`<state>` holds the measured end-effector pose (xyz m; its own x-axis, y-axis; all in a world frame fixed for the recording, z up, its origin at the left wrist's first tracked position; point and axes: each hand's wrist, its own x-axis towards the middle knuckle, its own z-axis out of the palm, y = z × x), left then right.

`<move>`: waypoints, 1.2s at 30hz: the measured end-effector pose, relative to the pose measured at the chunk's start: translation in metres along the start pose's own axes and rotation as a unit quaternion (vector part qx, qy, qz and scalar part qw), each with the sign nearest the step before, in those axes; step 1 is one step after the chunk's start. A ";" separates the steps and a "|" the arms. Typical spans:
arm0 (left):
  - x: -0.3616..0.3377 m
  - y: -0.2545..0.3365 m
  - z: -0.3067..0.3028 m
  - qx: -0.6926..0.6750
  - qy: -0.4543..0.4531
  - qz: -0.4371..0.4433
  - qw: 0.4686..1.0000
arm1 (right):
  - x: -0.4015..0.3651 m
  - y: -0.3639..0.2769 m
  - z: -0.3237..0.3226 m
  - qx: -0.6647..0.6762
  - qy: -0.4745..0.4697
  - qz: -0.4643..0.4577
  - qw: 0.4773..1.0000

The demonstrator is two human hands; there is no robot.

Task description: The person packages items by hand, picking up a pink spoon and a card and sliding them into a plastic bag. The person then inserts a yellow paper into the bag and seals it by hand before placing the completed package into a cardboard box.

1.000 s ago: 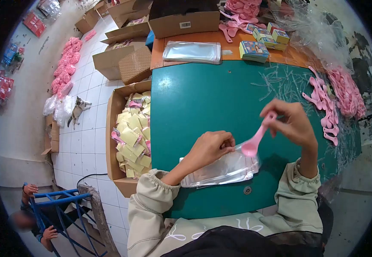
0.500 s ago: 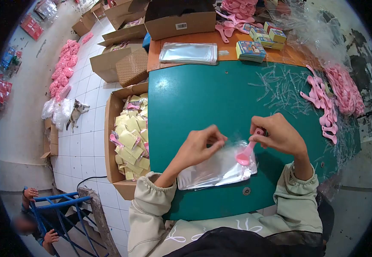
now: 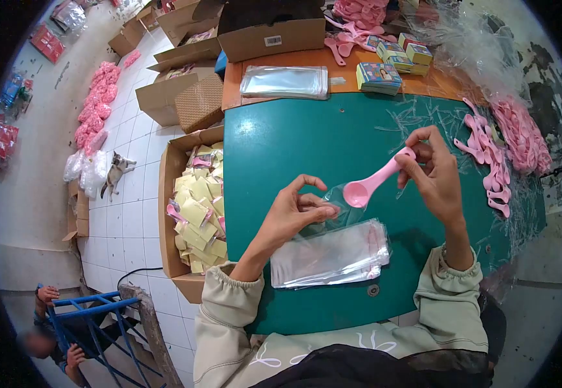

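A pink plastic spoon (image 3: 377, 180) is pinched at the end of its handle by my right hand (image 3: 435, 173), its round bowl pointing left. My left hand (image 3: 299, 210) is closed on a thin clear plastic bag (image 3: 335, 196), and the spoon's bowl overlaps the bag's edge in this view. Below both hands lies a stack of clear plastic bags (image 3: 333, 255) on the green table top (image 3: 281, 155).
An open carton (image 3: 166, 239) of packed yellow cards and pink spoons stands left of the table. Loose pink spoons (image 3: 481, 145) and clear plastic strips (image 3: 417, 129) lie on the right. Card stacks (image 3: 379, 76) sit at the back. A person (image 3: 51, 339) is at lower left.
My right hand has raised the spoon up and away from the bag stack, turning its bowl left. My left hand now holds a clear bag apart from the stack.
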<state>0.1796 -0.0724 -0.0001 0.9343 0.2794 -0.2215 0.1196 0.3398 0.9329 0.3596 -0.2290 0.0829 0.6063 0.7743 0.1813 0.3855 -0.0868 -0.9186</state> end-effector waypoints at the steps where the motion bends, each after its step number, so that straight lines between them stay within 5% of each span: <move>1: 0.000 0.000 0.000 0.007 0.001 -0.006 1.000 | -0.001 0.000 0.005 0.035 0.022 -0.019 0.999; 19: 0.010 0.006 0.020 0.003 0.002 0.087 0.996 | -0.009 -0.008 0.021 0.008 -0.053 -0.015 0.998; 25: 0.016 0.035 0.009 0.099 -0.080 0.049 0.991 | 0.003 -0.003 0.018 0.070 0.039 -0.063 0.995; 28: 0.023 0.035 0.005 0.062 -0.053 0.078 0.994 | 0.019 0.008 0.022 -0.094 -0.095 -0.257 0.957; 31: 0.021 0.038 0.007 -0.040 -0.023 0.090 0.995 | 0.061 0.019 0.020 0.052 -0.197 -0.273 0.940; 33: 0.020 0.040 0.004 -0.030 -0.012 0.111 0.993 | 0.123 0.056 -0.012 0.012 -0.116 -0.114 0.987; 34: 0.019 0.041 0.003 -0.025 -0.006 0.123 0.992 | 0.159 0.082 -0.026 -0.192 0.029 -0.158 0.968; 36: 0.019 0.039 0.001 -0.011 -0.008 0.134 0.991 | 0.209 0.130 -0.056 -0.373 0.110 -0.033 0.921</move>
<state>0.2024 -0.0550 0.0329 0.9365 0.3485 0.0377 -0.1407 0.2753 0.9510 0.5754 -0.1139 0.0206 0.6592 0.6549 0.3695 0.7471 -0.5145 -0.4209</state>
